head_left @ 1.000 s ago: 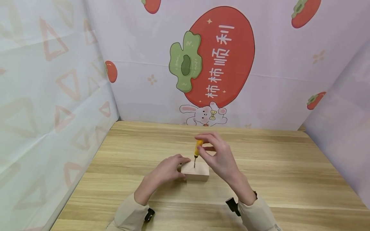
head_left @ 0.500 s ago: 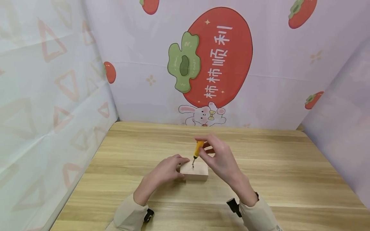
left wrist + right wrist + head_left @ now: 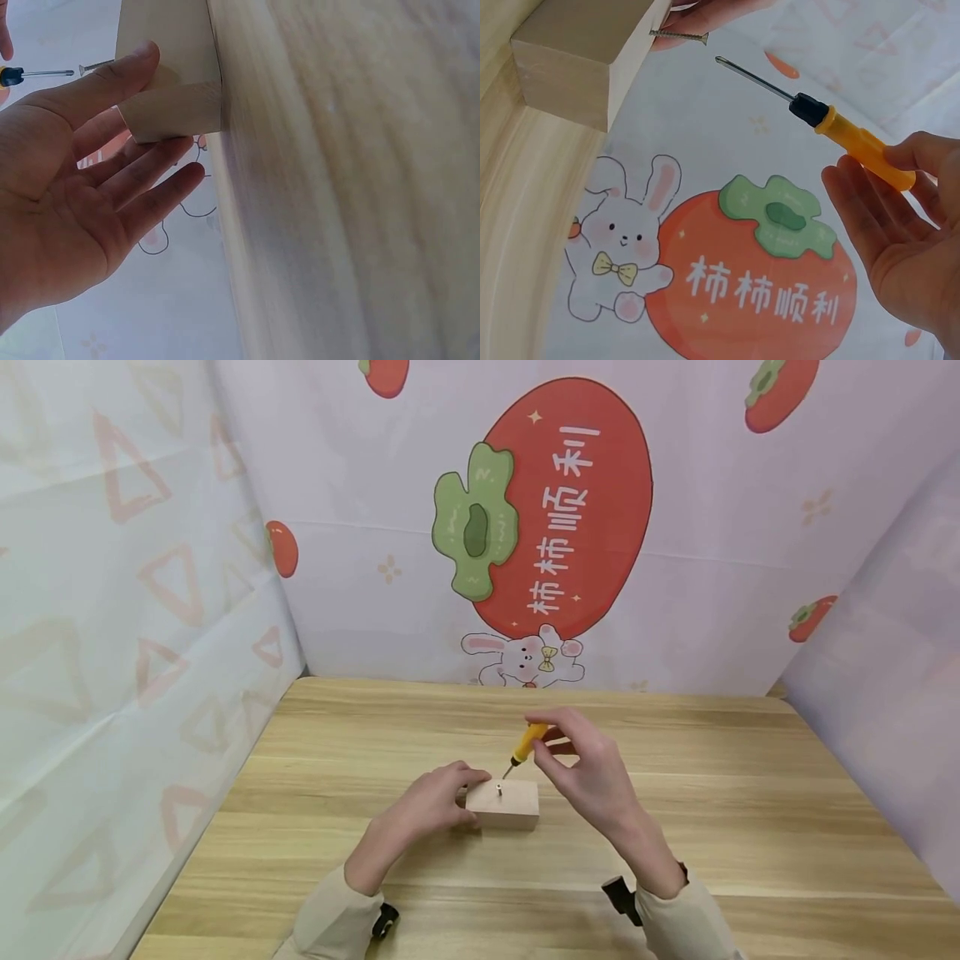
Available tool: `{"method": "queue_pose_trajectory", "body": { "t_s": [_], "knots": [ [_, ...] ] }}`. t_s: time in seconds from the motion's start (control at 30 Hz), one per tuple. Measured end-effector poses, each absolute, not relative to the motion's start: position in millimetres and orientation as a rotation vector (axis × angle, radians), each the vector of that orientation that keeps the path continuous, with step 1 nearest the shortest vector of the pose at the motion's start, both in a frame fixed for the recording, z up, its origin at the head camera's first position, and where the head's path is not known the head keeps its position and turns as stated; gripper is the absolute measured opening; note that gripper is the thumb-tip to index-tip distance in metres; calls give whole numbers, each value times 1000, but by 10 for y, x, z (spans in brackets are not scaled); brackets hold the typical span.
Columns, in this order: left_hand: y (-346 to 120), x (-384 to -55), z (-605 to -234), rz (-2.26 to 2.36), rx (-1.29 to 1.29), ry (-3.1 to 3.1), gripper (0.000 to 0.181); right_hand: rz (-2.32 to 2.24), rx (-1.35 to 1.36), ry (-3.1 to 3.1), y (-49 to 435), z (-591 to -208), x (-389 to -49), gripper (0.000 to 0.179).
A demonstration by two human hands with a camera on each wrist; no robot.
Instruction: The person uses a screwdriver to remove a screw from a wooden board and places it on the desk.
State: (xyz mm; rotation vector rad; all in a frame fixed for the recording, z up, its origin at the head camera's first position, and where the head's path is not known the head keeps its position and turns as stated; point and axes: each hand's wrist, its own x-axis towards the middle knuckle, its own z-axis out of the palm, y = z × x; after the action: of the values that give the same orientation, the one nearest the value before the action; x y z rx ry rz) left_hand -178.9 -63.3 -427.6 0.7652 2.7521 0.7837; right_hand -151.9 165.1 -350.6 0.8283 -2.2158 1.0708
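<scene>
A pale wooden block (image 3: 517, 810) lies on the table, with a screw (image 3: 681, 35) standing up out of its top face. My left hand (image 3: 431, 802) grips the block's left end between thumb and fingers, as the left wrist view also shows. In my right hand (image 3: 588, 768) is a screwdriver (image 3: 855, 142) with a yellow handle and black collar, pinched by the handle. The screwdriver's tip is apart from the screw head, tilted, a short way off in the right wrist view. Much of the screw's shank shows above the wood.
The wood-grain table (image 3: 712, 827) extends to both sides of the hands. Behind it hangs a printed cloth backdrop (image 3: 360, 610) with a large persimmon and a rabbit. Another patterned cloth (image 3: 112, 693) stands along the left side.
The screwdriver tip has come off the screw head, and my right hand has shifted right with the tool leaning more. My left hand keeps its grip on the block.
</scene>
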Motion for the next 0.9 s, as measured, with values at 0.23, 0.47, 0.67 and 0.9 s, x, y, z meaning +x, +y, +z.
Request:
{"method": "queue_pose_trajectory", "body": {
  "t_s": [0.23, 0.47, 0.67, 0.9],
  "knots": [
    [-625, -1761, -4255, 710, 782, 2773, 61, 1023, 777, -2273, 1775, -3526, -1500, 34],
    [-627, -1776, -4228, 672, 812, 2792, 65, 930, 737, -2355, 1907, -3615, -1482, 25],
    [-594, -1813, -4205, 734, 853, 2841, 49, 847, 744, -2378, 2001, -3697, -1483, 25],
    [-502, -1822, -4157, 774, 989, 2888, 17, 822, 717, -2410, 2078, -3757, -1492, 25]
  ]
}}
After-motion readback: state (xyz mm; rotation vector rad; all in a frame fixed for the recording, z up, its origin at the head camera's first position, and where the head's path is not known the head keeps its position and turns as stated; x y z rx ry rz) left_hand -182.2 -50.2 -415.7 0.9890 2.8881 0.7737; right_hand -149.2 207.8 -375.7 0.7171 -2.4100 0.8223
